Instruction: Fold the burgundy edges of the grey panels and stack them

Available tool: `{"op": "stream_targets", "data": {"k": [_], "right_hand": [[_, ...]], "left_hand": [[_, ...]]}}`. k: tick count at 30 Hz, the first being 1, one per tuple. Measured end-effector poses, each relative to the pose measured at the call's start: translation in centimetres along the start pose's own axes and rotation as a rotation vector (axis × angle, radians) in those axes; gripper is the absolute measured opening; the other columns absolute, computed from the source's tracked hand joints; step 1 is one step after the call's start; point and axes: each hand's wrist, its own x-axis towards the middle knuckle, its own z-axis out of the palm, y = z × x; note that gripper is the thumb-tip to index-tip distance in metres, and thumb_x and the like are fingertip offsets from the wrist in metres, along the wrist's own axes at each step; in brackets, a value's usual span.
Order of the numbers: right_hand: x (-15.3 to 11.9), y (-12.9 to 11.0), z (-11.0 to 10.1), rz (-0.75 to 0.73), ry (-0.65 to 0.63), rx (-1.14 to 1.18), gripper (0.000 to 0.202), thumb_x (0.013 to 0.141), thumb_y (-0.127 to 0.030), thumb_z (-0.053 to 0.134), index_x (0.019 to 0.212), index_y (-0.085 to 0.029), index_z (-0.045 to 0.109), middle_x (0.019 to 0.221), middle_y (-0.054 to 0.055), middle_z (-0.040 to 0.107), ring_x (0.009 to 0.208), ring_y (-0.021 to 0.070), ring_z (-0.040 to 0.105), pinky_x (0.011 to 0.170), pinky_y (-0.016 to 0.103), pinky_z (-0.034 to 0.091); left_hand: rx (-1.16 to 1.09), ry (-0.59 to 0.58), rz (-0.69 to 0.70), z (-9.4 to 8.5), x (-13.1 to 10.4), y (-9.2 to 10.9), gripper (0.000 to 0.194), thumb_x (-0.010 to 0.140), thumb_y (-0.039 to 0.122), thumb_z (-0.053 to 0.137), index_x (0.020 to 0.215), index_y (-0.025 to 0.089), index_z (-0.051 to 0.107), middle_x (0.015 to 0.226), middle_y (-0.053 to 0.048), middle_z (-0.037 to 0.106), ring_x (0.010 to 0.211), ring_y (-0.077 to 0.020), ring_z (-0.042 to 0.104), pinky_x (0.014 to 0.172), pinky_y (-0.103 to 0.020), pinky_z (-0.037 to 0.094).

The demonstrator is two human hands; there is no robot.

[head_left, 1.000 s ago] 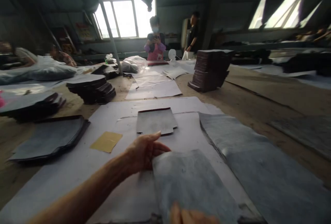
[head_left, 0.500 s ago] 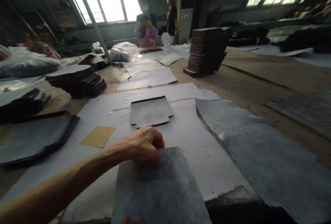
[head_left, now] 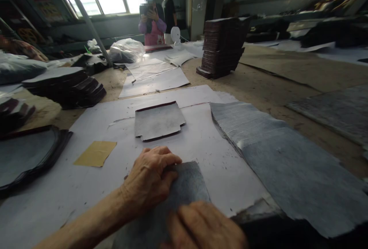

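A grey fabric-like sheet (head_left: 189, 187) lies in front of me on white paper. At its far edge, my left hand (head_left: 152, 176) has its thumb and fingers closed on the sheet. My right hand (head_left: 207, 226) is over the near part of the sheet, with its fingers curled together and blurred. Whatever those fingers may hold is hidden. Beyond my left hand lies a smaller pale grey piece (head_left: 159, 121) with a dark folded edge and notched corners. A tan square of paper (head_left: 96, 154) is to the left.
White paper (head_left: 224, 157) covers the table ahead. Long grey sheets (head_left: 287, 164) are stacked on the right. Dark stacks (head_left: 66, 88) and curved pieces (head_left: 28, 157) stand on the left, with a tall brown stack (head_left: 222, 47) farther back. Two people (head_left: 152, 18) stand across the table.
My right hand has come up from the bottom edge over the sheet. My left hand stays at the sheet's far edge, its fingers turned. The view has shifted slightly right.
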Motion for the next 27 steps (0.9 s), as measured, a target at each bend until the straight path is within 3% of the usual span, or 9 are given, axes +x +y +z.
{"op": "stream_targets", "data": {"k": [3, 6, 8, 11, 13, 15, 17, 22, 27], "right_hand": [[0.4, 3.7, -2.9, -0.051, -0.260, -0.091, 0.023, 0.082, -0.011, 0.042, 0.089, -0.009, 0.064, 0.080, 0.009, 0.063, 0.071, 0.0192, 0.056, 0.063, 0.032, 0.043], [0.2, 5.1, -3.9, -0.082, -0.448, -0.068, 0.029, 0.078, -0.006, 0.042, 0.099, -0.005, 0.062, 0.090, 0.011, 0.061, 0.077, 0.0213, 0.053, 0.063, 0.034, 0.043], [0.0, 5.1, -3.7, -0.096, -0.452, -0.055, 0.029, 0.077, -0.004, 0.041, 0.098, -0.005, 0.061, 0.089, 0.011, 0.061, 0.080, 0.0220, 0.052, 0.065, 0.034, 0.042], [0.0, 4.8, -3.4, -0.095, -0.441, -0.056, 0.028, 0.077, -0.002, 0.041, 0.095, -0.006, 0.062, 0.086, 0.009, 0.060, 0.082, 0.0218, 0.051, 0.067, 0.034, 0.041], [0.0, 4.7, -3.3, -0.082, -0.425, -0.050, 0.028, 0.077, -0.002, 0.040, 0.094, -0.006, 0.062, 0.085, 0.008, 0.060, 0.082, 0.0212, 0.052, 0.068, 0.034, 0.040], [-0.1, 4.8, -3.3, -0.075, -0.411, -0.042, 0.028, 0.078, -0.002, 0.039, 0.094, -0.006, 0.062, 0.085, 0.008, 0.060, 0.081, 0.0204, 0.052, 0.068, 0.034, 0.040], [-0.2, 4.9, -3.4, -0.082, -0.423, -0.052, 0.030, 0.078, -0.002, 0.038, 0.096, -0.005, 0.061, 0.086, 0.008, 0.060, 0.081, 0.0206, 0.053, 0.069, 0.034, 0.039], [-0.2, 4.8, -3.7, -0.085, -0.454, -0.072, 0.031, 0.079, -0.002, 0.037, 0.097, -0.004, 0.062, 0.084, 0.009, 0.061, 0.082, 0.0211, 0.054, 0.069, 0.033, 0.040], [-0.4, 4.7, -3.7, -0.097, -0.409, -0.114, 0.032, 0.079, -0.001, 0.035, 0.094, -0.005, 0.063, 0.088, 0.010, 0.062, 0.085, 0.0213, 0.055, 0.073, 0.033, 0.041]], "left_hand": [[0.070, 0.014, 0.089, -0.1, -0.2, -0.2, 0.022, 0.073, 0.014, 0.057, 0.089, 0.027, 0.065, 0.084, 0.002, 0.062, 0.080, -0.0162, 0.055, 0.080, -0.039, 0.035], [0.129, -0.046, 0.140, -0.6, -0.1, -0.1, 0.017, 0.076, 0.016, 0.057, 0.084, 0.029, 0.065, 0.084, 0.003, 0.063, 0.079, -0.0157, 0.056, 0.083, -0.042, 0.033], [0.087, -0.124, 0.134, -1.3, 0.4, -0.4, 0.015, 0.076, 0.018, 0.057, 0.084, 0.028, 0.065, 0.086, 0.003, 0.063, 0.081, -0.0159, 0.056, 0.085, -0.042, 0.034], [-0.138, -0.194, -0.045, -2.8, 1.4, -1.5, 0.023, 0.074, 0.025, 0.059, 0.097, 0.026, 0.062, 0.083, 0.002, 0.064, 0.077, -0.0144, 0.057, 0.079, -0.035, 0.042], [-0.203, -0.078, -0.188, -3.7, 1.9, -2.1, 0.032, 0.074, 0.030, 0.057, 0.105, 0.021, 0.059, 0.082, 0.000, 0.064, 0.073, -0.0138, 0.057, 0.073, -0.032, 0.045], [-0.163, 0.074, -0.213, -4.0, 2.0, -2.0, 0.035, 0.074, 0.033, 0.055, 0.106, 0.019, 0.058, 0.084, -0.002, 0.064, 0.075, -0.0145, 0.058, 0.074, -0.033, 0.046], [-0.110, 0.104, -0.144, -3.3, 1.6, -1.1, 0.033, 0.075, 0.033, 0.055, 0.104, 0.019, 0.058, 0.089, -0.004, 0.063, 0.078, -0.0160, 0.057, 0.074, -0.035, 0.047], [0.126, 0.005, 0.003, 0.2, 0.7, 1.8, 0.022, 0.067, 0.018, 0.058, 0.089, 0.015, 0.059, 0.082, -0.005, 0.060, 0.079, -0.0220, 0.054, 0.072, -0.042, 0.045], [-0.009, 0.053, -0.008, 1.5, 0.7, 1.4, 0.018, 0.068, 0.010, 0.057, 0.083, 0.018, 0.060, 0.075, -0.002, 0.057, 0.072, -0.0175, 0.054, 0.065, -0.035, 0.046]]}}
